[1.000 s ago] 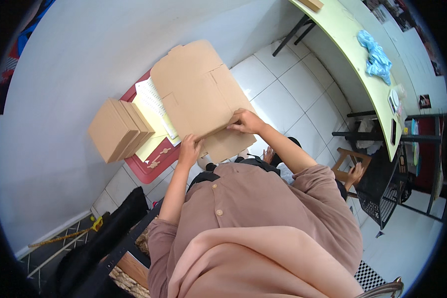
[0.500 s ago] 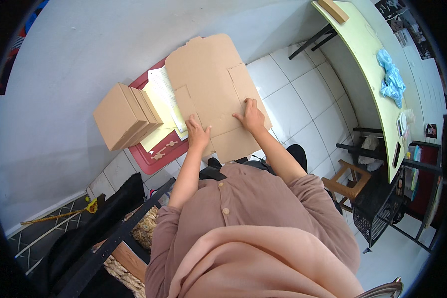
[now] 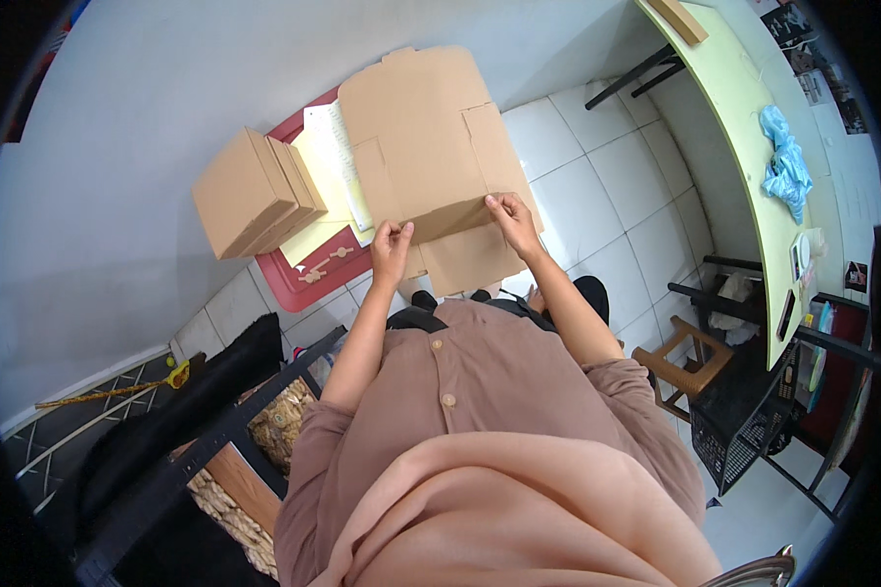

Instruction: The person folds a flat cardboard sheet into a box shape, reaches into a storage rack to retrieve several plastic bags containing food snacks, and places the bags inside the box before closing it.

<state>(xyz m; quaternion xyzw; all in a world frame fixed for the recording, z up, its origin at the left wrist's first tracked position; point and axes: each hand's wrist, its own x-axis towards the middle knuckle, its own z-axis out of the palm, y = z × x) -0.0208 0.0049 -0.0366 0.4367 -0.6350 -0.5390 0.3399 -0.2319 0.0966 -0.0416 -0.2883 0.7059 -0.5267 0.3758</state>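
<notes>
A large brown cardboard sheet [image 3: 421,112] with slits cut in it covers the right part of the red table [image 3: 282,284] and spreads past that table's right side. Near the person's waist, to the right of the red table, a strip of the sheet stands bent up, its shaded face toward the person. The left hand [image 3: 392,252], just beside the red table's right edge, pinches the left end of this strip between thumb and curled fingers. The right hand [image 3: 514,225], farther right of the red table, pinches the strip's other end, thumb against the fingers at its upper edge. On the red table itself, left of the sheet, lie a yellow paper [image 3: 308,238] and a white printed page [image 3: 338,152], with two small cardboard pieces [image 3: 312,275] on the bare red surface nearer the person. A stack of cardboard boxes [image 3: 245,196] stands at the red table's left side. Well to the right of the red table is a pale green table [image 3: 719,117] bearing a crumpled blue plastic bag [image 3: 786,166], with a wooden stool [image 3: 710,367] near it.
</notes>
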